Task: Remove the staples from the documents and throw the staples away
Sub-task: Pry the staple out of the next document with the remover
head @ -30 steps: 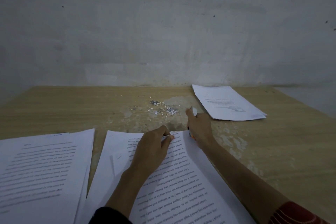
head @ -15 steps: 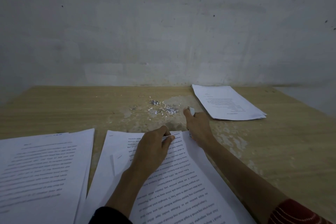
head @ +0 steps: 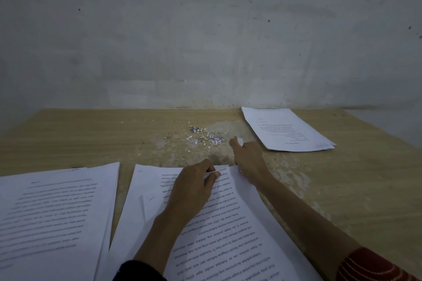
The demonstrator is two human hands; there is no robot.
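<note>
A printed document [head: 228, 230] lies in front of me on the wooden table [head: 342, 189]. My left hand [head: 194, 189] rests on it and pinches its top edge between thumb and fingers. My right hand [head: 247, 159] reaches past the document's top right corner toward a small pile of staples and paper scraps [head: 205, 137]. It holds a small white tool [head: 239, 141], mostly hidden in the fist. I cannot make out a staple in the fingers.
A second stack of printed pages [head: 52, 219] lies at the near left. A third stack [head: 287, 130] sits at the far right by the grey wall [head: 205, 41]. The tabletop surface is worn and flaking near the middle.
My right hand has moved forward and slightly left, closer to the staple pile. The left hand has stayed on the document's top edge.
</note>
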